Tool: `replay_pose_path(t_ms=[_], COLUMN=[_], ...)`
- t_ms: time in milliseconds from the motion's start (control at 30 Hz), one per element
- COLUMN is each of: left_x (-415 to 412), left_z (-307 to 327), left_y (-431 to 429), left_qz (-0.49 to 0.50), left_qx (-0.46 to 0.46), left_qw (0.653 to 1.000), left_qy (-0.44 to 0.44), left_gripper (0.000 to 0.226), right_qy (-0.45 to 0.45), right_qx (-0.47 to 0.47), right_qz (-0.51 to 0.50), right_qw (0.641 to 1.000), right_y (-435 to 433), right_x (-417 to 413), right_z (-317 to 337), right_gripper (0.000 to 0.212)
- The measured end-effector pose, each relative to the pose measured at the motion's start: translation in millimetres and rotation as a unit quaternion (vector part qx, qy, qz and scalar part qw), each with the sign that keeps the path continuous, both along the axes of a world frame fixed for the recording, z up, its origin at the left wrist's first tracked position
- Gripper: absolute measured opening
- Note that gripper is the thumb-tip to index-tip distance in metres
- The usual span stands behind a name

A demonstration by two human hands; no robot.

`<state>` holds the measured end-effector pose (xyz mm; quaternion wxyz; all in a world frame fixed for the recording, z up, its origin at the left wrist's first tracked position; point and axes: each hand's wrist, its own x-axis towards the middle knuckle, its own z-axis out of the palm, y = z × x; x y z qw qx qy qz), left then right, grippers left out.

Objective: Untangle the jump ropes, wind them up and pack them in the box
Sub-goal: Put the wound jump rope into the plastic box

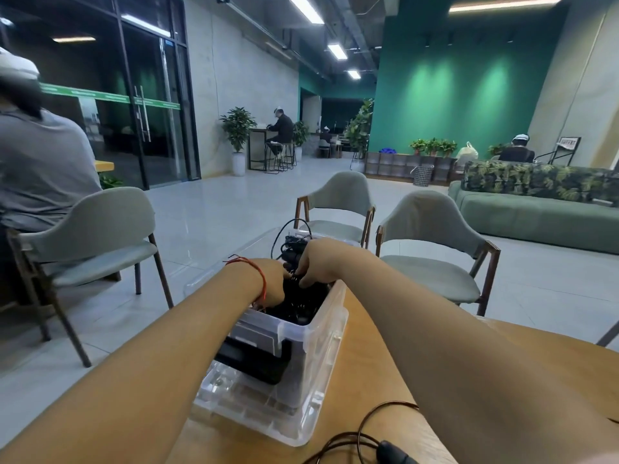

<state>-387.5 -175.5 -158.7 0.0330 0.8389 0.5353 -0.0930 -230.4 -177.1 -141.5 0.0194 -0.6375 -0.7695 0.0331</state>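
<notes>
A clear plastic box stands on the wooden table, with black jump ropes piled inside. My left hand, a red string on its wrist, reaches into the box and grips the black rope bundle. My right hand pinches the same bundle at the box's far rim, where black handles and a loop of cord stick up. Another thin dark rope with a black handle lies loose on the table near me.
The box's clear lid lies behind the box on the left. Grey-green chairs stand beyond the table and another chair to the left with a seated person. A green sofa is at right.
</notes>
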Motion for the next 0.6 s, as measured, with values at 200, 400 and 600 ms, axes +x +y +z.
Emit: replay_pose_path(t_ms=[200, 400, 600], left_x=[17, 7, 9], left_z=[-1, 2, -1], left_y=[-8, -10, -15], left_qz=[0.028, 0.040, 0.031], left_qx=[0.063, 0.127, 0.191], left_qw=[0.998, 0.987, 0.973], left_qy=[-0.007, -0.088, -0.125], left_gripper=[0.019, 0.005, 0.014], right_qy=[0.042, 0.103, 0.120], right_qx=[0.037, 0.144, 0.148], right_qz=[-0.006, -0.007, -0.046], right_qw=[0.998, 0.984, 0.981], right_y=[0, -10, -3], right_x=[3, 15, 17], right_z=[-11, -5, 11], right_gripper=[0.034, 0.024, 0.052])
